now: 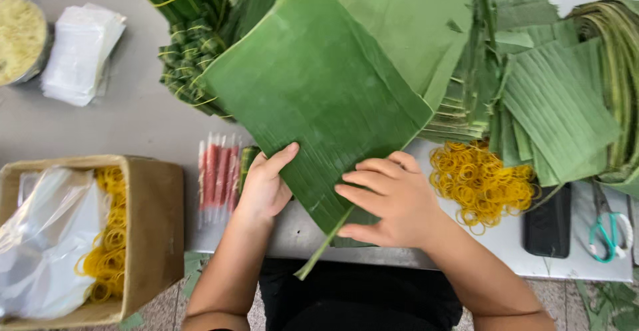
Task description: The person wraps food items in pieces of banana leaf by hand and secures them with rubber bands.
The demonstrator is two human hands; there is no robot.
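Flatly, left hand [263, 188] and right hand [393, 201] press the banana leaf [319, 91], fingers slightly apart.

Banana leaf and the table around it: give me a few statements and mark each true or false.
1. Both hands rest on the large banana leaf. True: left hand, right hand.
2. The loose rubber bands are red. False: they are yellow.
3. The scissors lie at the right edge of the table. True.
4. The cardboard box sits on the right. False: it is on the left.
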